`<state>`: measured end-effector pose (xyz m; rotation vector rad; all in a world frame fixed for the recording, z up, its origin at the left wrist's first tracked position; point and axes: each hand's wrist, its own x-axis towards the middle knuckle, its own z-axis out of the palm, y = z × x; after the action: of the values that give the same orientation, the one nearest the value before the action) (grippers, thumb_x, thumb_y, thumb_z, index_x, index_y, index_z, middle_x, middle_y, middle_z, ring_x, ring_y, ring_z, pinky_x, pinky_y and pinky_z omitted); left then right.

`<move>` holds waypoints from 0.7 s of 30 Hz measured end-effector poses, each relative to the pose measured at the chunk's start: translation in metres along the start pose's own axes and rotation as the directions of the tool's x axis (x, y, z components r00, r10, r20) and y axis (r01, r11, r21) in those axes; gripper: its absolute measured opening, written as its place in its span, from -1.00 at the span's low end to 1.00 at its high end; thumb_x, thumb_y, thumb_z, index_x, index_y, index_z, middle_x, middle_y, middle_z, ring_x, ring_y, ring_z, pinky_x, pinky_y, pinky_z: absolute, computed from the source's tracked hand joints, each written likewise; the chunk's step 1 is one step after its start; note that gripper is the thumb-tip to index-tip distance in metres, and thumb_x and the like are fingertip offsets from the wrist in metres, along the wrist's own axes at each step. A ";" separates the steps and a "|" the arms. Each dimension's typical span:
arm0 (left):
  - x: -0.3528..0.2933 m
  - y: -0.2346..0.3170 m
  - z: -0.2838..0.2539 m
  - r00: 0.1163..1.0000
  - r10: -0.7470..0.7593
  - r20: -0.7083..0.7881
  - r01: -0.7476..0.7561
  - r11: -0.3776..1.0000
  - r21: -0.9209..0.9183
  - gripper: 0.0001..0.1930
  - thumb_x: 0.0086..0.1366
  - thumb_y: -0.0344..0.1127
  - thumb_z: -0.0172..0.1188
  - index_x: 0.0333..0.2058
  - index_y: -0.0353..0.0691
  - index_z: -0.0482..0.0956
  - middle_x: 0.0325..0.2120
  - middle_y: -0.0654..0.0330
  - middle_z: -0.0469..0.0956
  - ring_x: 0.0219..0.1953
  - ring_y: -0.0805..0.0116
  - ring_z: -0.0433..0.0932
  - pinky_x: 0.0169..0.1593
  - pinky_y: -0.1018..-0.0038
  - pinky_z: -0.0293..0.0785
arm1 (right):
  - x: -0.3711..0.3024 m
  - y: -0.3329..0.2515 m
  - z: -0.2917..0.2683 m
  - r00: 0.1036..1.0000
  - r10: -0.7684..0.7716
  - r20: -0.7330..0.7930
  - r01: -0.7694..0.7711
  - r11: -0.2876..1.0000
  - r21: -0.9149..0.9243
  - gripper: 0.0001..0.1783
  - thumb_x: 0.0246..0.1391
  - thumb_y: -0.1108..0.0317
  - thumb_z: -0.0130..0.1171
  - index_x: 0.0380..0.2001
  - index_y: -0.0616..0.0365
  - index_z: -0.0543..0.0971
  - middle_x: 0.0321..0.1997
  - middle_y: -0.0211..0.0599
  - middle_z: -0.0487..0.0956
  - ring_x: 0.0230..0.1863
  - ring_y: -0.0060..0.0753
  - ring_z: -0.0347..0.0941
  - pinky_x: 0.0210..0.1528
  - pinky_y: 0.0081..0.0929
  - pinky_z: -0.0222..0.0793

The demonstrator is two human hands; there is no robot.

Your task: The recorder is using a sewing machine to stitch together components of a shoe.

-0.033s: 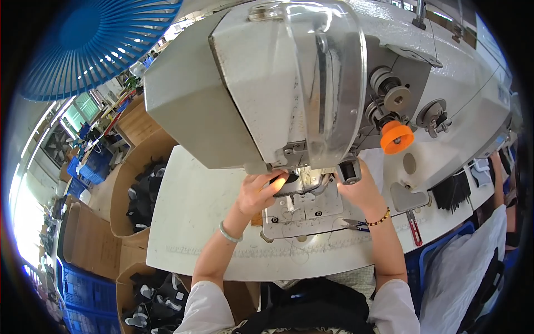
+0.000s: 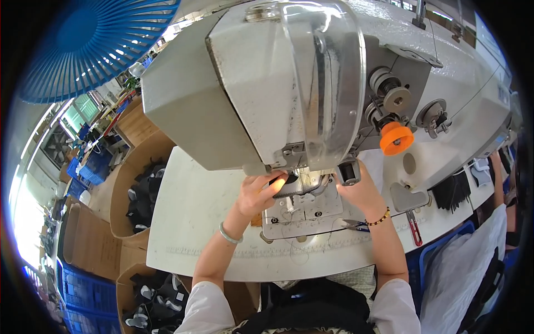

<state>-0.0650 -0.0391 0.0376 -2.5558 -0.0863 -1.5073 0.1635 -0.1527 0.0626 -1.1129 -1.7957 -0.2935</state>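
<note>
Fabric [image 2: 296, 192] beneath the sewing machine [image 2: 278, 94] seems pinched by the left hand [image 2: 256, 195], the right hand [image 2: 361, 195] grip unclear; apparently being stitched, it next calls for steady guiding.

No wording is legible. The sewing machine [image 2: 189, 111] bears 1 faint column of marks [image 2: 295, 113], too small to read; nearside of it, the white table [image 2: 192, 206] carries 1 ruler scale [image 2: 270, 252], its figures blurred.

Background: blue fan [image 2: 78, 30], upper left; strip lights [image 2: 39, 127], far left; pale floor [image 2: 103, 199] beside open cardboard boxes [image 2: 92, 236]; blue crates [image 2: 89, 286], lower left.
</note>
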 end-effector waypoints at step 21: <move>-0.003 0.011 -0.001 0.993 0.108 -0.048 -0.105 0.992 0.067 -0.63 -0.30 -0.46 0.11 -0.37 -0.21 0.60 -0.24 0.17 0.62 -0.49 0.45 0.49 -0.50 0.62 0.35 | -0.013 0.001 -0.004 0.990 -0.140 0.021 0.141 0.983 -0.121 -0.67 -0.17 0.46 0.30 -0.23 0.14 0.58 -0.13 -0.18 0.55 -0.13 -0.10 0.51 -0.01 -0.28 0.39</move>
<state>-0.0656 -0.0498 0.0342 -2.4290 0.0085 -1.5048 0.1685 -0.1616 0.0532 -1.0758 -1.8922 -0.4868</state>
